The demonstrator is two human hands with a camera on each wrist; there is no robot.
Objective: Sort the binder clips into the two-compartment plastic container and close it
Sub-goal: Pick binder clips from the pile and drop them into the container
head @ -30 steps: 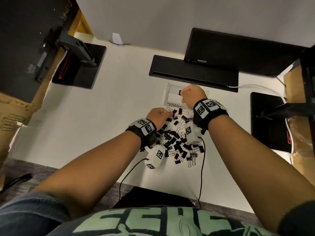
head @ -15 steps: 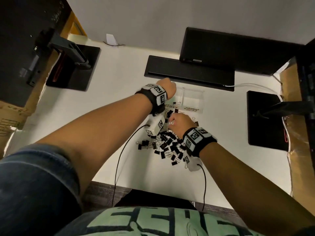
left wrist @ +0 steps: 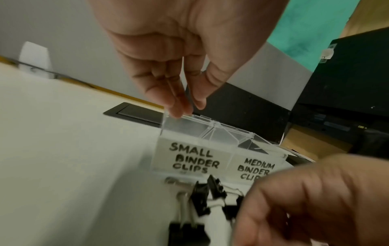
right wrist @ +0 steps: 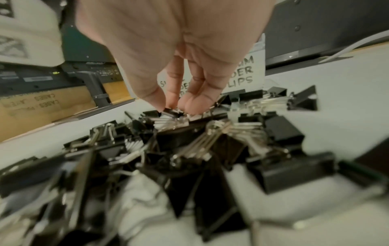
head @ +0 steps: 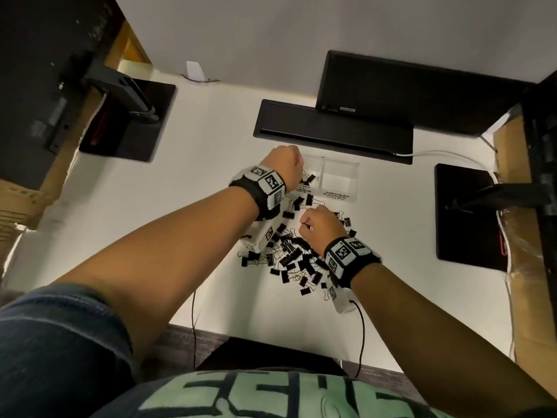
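The clear two-compartment container (head: 336,196) stands behind the pile, labelled "SMALL BINDER CLIPS" (left wrist: 189,159) and "MEDIUM BINDER CLIPS" (right wrist: 250,73). My left hand (head: 283,165) hovers over its small compartment. Thumb and fingers (left wrist: 187,108) pinch a thin clear edge at the far-left rim, seemingly the raised lid; no clip shows in them. A pile of black binder clips (head: 294,257) lies in front of the container. My right hand (head: 319,221) reaches down into the pile (right wrist: 189,141), and its fingertips (right wrist: 176,106) pinch one black clip by its silver handles.
A black keyboard (head: 331,131) and a monitor (head: 407,95) lie just behind the container. Black monitor bases stand at left (head: 129,122) and right (head: 464,212). A white cable (head: 446,153) runs to the right. Cardboard boxes flank the desk, whose front edge (head: 271,330) is near my body.
My left hand went from the pile up to the container's small compartment. My right hand came back from the container to the pile and now pinches a clip.
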